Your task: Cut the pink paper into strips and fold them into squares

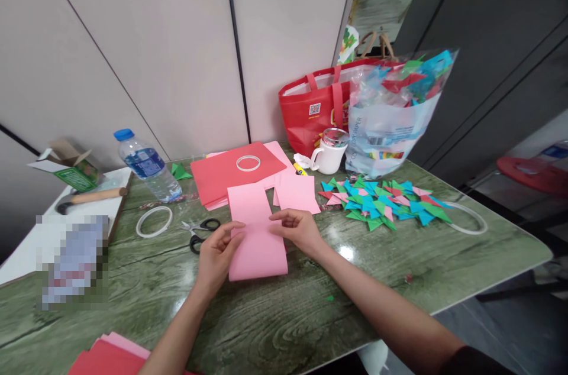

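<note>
A long sheet of pink paper (255, 209) is curled over toward me, its near end bent into a rounded, uncreased fold. My left hand (219, 249) pinches its left edge between thumb and fingers. On the opposite edge, my right hand (297, 230) grips the paper with fingers bent. Just left of the sheet lie scissors (200, 232) with black handles, blades slightly apart. Smaller pink paper squares (298, 193) rest behind my right hand. Beyond the sheet is a stack of red and pink paper (222, 177) with a white ring (248, 162) on top.
A water bottle (148, 165), another white ring (154, 222) and a hammer-like tool (95, 195) are at left. Folded coloured paper pieces (381, 200) spread at right, before a white mug (331, 156), a red bag (302, 118) and a filled plastic bag (381, 132). More paper (109, 357) lies near me.
</note>
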Tool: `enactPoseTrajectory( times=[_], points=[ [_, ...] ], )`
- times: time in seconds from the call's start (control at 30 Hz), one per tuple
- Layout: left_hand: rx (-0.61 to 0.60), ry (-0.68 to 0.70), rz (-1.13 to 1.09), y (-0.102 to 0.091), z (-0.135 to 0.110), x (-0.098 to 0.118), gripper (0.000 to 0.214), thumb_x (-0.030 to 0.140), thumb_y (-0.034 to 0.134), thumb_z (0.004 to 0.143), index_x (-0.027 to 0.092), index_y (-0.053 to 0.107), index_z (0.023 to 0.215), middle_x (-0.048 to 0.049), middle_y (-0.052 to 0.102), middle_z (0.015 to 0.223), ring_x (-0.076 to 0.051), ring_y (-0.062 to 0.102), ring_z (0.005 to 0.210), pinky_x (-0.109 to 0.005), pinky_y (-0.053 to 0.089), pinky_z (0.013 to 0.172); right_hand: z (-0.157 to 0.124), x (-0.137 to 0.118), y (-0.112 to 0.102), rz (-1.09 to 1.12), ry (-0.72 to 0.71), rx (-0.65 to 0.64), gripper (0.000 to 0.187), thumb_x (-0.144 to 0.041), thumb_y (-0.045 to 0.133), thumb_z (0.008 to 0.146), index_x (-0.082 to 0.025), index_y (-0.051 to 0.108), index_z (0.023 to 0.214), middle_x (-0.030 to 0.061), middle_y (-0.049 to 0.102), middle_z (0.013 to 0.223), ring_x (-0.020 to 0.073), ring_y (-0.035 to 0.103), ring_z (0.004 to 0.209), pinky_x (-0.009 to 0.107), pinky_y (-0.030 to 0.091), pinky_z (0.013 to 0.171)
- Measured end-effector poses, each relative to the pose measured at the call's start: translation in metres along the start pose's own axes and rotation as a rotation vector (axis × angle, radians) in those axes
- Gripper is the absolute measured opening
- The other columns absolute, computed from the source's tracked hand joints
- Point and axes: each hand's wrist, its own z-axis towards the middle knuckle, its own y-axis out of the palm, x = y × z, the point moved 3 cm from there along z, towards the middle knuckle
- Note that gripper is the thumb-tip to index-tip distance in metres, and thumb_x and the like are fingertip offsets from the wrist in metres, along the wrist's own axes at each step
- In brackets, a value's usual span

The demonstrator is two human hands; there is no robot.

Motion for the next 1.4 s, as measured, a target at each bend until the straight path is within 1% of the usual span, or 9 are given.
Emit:
enactPoseTrajectory(
  times=[0.2, 0.47, 0.67, 0.77, 0.87, 0.93, 1.1, 1.23, 1.4],
  points=[
    [-0.008, 0.007, -0.001, 0.000, -0.001, 0.001, 0.027, 0.034, 0.063, 0.070, 0.017, 0.058, 0.090, 0.0040, 0.054, 0.052, -0.008, 0.042, 0.043, -0.017, 0.028, 0.041, 0.000, 0.001, 0.001, 0.040, 0.006, 0.009, 0.025, -0.030, 0.074, 0.056, -0.015, 0.066, 0.074, -0.0024, 0.057, 0.053, 0.0082, 0.045, 0.048, 0.022, 0.034, 0.047],
    [-0.034, -0.008, 0.007, 0.000, 0.001, -0.003, 0.031, 0.038, 0.061, 0.071, 0.017, 0.056, 0.094, 0.0052, 0.052, 0.050, -0.007, 0.040, 0.041, -0.016, 0.027, 0.040, 0.001, 0.002, 0.001, 0.059, 0.007, 0.023, 0.024, -0.030, 0.074, 0.054, -0.016, 0.067, 0.072, -0.0030, 0.057, 0.052, 0.0078, 0.043, 0.046, 0.022, 0.032, 0.046],
    [-0.048, -0.047, -0.048, 0.002, 0.000, -0.003, 0.034, 0.038, 0.063, 0.069, 0.018, 0.054, 0.095, 0.0046, 0.055, 0.051, -0.008, 0.043, 0.042, -0.016, 0.029, 0.040, 0.001, 0.003, 0.000, 0.030, -0.008, 0.015, 0.021, -0.030, 0.072, 0.057, -0.017, 0.066, 0.073, -0.0024, 0.059, 0.055, 0.0090, 0.046, 0.048, 0.022, 0.034, 0.047],
    [-0.064, -0.072, -0.079, 0.003, 0.000, -0.004, 0.036, 0.038, 0.063, 0.069, 0.018, 0.052, 0.097, 0.0043, 0.056, 0.052, -0.009, 0.045, 0.043, -0.016, 0.031, 0.041, 0.001, 0.002, 0.000, -0.036, -0.054, -0.011, 0.019, -0.028, 0.069, 0.061, -0.018, 0.067, 0.077, -0.0006, 0.063, 0.064, 0.0104, 0.051, 0.054, 0.023, 0.038, 0.050],
    [-0.075, -0.078, -0.082, 0.004, -0.001, -0.004, 0.036, 0.038, 0.063, 0.069, 0.018, 0.052, 0.097, 0.0052, 0.054, 0.051, -0.009, 0.046, 0.042, -0.017, 0.031, 0.040, 0.000, 0.000, 0.001, -0.065, -0.099, -0.059, 0.021, -0.027, 0.066, 0.066, -0.019, 0.067, 0.085, 0.0030, 0.067, 0.084, 0.0141, 0.058, 0.069, 0.025, 0.044, 0.059],
    [-0.078, -0.081, -0.072, 0.004, -0.001, -0.004, 0.036, 0.038, 0.063, 0.069, 0.018, 0.052, 0.097, 0.0051, 0.054, 0.051, -0.009, 0.046, 0.042, -0.017, 0.031, 0.040, -0.001, -0.001, 0.001, -0.079, -0.118, -0.078, 0.021, -0.027, 0.064, 0.068, -0.019, 0.068, 0.087, 0.0042, 0.068, 0.090, 0.0163, 0.061, 0.076, 0.027, 0.046, 0.064],
    [-0.112, -0.066, 0.008, 0.007, -0.003, -0.002, 0.034, 0.038, 0.063, 0.069, 0.016, 0.056, 0.093, 0.0066, 0.048, 0.046, -0.007, 0.038, 0.038, -0.016, 0.025, 0.039, -0.003, -0.003, 0.003, -0.134, -0.163, -0.108, 0.017, -0.028, 0.065, 0.068, -0.020, 0.070, 0.082, 0.0039, 0.070, 0.084, 0.0184, 0.063, 0.078, 0.030, 0.048, 0.071],
    [-0.133, -0.062, 0.027, 0.010, -0.004, -0.001, 0.034, 0.039, 0.062, 0.070, 0.016, 0.056, 0.094, 0.0079, 0.043, 0.044, -0.006, 0.033, 0.037, -0.016, 0.021, 0.038, -0.003, -0.004, 0.004, -0.152, -0.173, -0.117, 0.013, -0.026, 0.065, 0.068, -0.019, 0.071, 0.078, 0.0036, 0.071, 0.078, 0.0181, 0.064, 0.074, 0.029, 0.049, 0.069],
    [-0.141, -0.071, 0.021, 0.010, -0.005, -0.002, 0.034, 0.039, 0.061, 0.069, 0.016, 0.056, 0.094, 0.0074, 0.044, 0.045, -0.006, 0.034, 0.038, -0.017, 0.021, 0.039, -0.003, -0.005, 0.004, -0.160, -0.179, -0.119, 0.012, -0.025, 0.065, 0.068, -0.018, 0.071, 0.076, 0.0037, 0.071, 0.076, 0.0173, 0.064, 0.071, 0.027, 0.049, 0.066]
  ],
)
